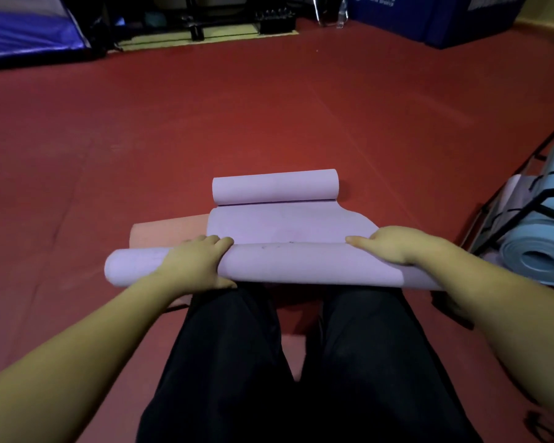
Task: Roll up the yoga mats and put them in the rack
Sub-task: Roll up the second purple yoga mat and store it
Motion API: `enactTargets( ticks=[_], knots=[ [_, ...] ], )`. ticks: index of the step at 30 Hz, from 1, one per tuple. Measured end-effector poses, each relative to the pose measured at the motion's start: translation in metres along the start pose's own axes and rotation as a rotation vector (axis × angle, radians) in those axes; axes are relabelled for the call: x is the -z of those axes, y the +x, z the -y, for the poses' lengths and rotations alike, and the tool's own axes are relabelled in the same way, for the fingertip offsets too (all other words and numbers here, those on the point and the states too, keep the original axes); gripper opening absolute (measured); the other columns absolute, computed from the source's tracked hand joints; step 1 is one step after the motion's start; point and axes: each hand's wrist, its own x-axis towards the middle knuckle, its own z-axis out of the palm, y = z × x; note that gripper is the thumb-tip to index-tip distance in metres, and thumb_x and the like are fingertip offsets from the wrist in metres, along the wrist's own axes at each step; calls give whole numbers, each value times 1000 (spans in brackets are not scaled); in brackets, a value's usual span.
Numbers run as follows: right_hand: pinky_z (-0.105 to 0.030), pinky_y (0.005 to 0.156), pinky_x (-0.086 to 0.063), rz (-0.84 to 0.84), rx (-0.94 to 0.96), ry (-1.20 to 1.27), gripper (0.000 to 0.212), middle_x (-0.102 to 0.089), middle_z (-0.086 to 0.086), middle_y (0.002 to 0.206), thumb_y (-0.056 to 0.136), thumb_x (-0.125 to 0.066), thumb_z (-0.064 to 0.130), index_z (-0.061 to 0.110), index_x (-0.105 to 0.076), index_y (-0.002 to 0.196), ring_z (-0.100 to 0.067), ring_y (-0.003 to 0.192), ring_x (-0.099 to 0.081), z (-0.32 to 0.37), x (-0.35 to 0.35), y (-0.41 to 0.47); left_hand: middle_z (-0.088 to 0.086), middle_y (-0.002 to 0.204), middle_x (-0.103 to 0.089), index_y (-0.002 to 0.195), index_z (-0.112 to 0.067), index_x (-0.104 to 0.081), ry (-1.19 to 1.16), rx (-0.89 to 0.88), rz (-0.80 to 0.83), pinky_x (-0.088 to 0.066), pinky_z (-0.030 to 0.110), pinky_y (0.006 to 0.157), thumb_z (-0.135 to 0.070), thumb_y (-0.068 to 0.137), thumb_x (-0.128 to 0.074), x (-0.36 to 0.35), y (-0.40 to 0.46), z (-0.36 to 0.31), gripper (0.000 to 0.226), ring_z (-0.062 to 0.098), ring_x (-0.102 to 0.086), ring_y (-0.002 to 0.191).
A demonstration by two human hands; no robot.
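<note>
The left hand (194, 262) and right hand (389, 246) are curling over the near roll of the lilac yoga mat (285, 225), gripping it. The mat is lying on the red floor (269, 107), its far end also rolled. The rack (506, 215), holding a blue mat (538, 251), is standing just right.
</note>
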Motion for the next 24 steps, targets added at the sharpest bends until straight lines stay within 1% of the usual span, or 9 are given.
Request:
enactTargets(
  ticks=[2,6,10,13,15,17,19,22,24],
  knots=[
    [-38,103,-36,20,-19,39,97,-49,-10,146,83,-21,86,13,-59,133,-28,126,-50,1,13,-3,-8,105,-60,111,-31,-46,-39,-27,58,-44,35,71,-69,69,-69,20,4,4,62,21,-56,99],
    [-37,113,-26,184,-47,67,93,-36,-6,156,83,-29,85,18,-47,145,-24,139,-38,-3,22,-10,-14,91,-63,103,-38,-47,-112,-29,279,-50,37,78,-75,58,-69,43,-3,7,63,14,-60,85],
    [-36,115,-23,294,-27,88,94,-37,-3,156,78,-32,88,24,-46,145,-22,140,-36,-3,4,-7,-17,96,-63,102,-39,-50,-317,-16,528,-49,31,84,-70,59,-77,31,-8,6,60,8,-59,91],
    [-38,117,-23,260,-8,72,101,-36,0,156,73,-26,93,26,-47,145,-22,142,-34,-4,-4,-4,-15,98,-64,101,-36,-53,-388,-7,561,-46,28,82,-59,65,-82,27,-6,9,52,8,-58,93],
    [-40,110,-33,127,68,40,82,-48,2,142,81,-27,87,27,-59,128,-23,131,-45,-7,-11,-9,-14,101,-64,103,-35,-55,-422,-4,585,-46,27,83,-53,67,-84,26,-4,10,50,8,-58,96],
    [-40,90,-44,-125,182,36,57,-54,3,106,89,-34,73,23,-61,92,-20,99,-57,-11,-15,-13,-15,103,-64,105,-34,-57,-463,1,604,-46,26,85,-50,68,-85,24,-1,11,49,9,-59,99],
    [-40,76,-46,-282,226,-4,56,-54,2,85,93,-32,65,18,-56,75,-21,81,-56,-10,-17,-20,-16,106,-65,106,-35,-59,-513,16,633,-47,25,88,-47,69,-86,25,2,11,48,9,-59,102],
    [-37,71,-45,-423,196,-24,60,-58,3,82,87,-28,69,19,-60,75,-23,80,-58,-9,-29,-33,-13,108,-68,107,-34,-64,-594,52,698,-50,29,92,-47,63,-88,28,10,15,53,11,-63,104],
    [-36,76,-46,-514,185,-55,61,-62,0,93,85,-33,70,20,-66,90,-25,90,-60,-8,-43,-45,-10,110,-70,109,-33,-66,-664,88,755,-51,34,96,-52,51,-90,30,14,18,66,14,-65,105]
  ],
)
